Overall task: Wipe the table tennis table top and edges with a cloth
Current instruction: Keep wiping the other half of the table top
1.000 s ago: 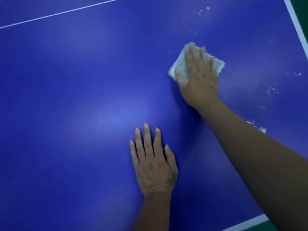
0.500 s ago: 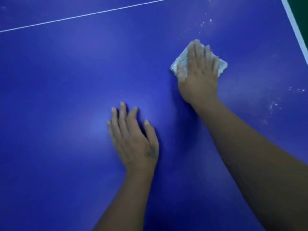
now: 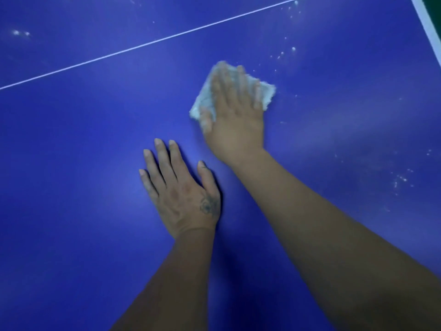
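We noted the right hand (image 3: 235, 120) flat on the white cloth (image 3: 267, 94), its fingers (image 3: 225, 84) straight and pressing it onto the blue desk (image 3: 71, 144), mid-surface, below the thin white line (image 3: 143, 46). The left hand (image 3: 181, 192) rested palm-down just beside it, fingers released, holding nothing. White specks (image 3: 286, 53) lay beyond the cloth, with more at right (image 3: 402, 179). We judged the top partly wiped and the edge stripe (image 3: 427, 25) not yet reached.

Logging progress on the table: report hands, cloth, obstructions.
Right hand flat on white cloth, pressing it to blue table top. Left hand flat on table top, empty. White specks beyond cloth; nothing blocking.
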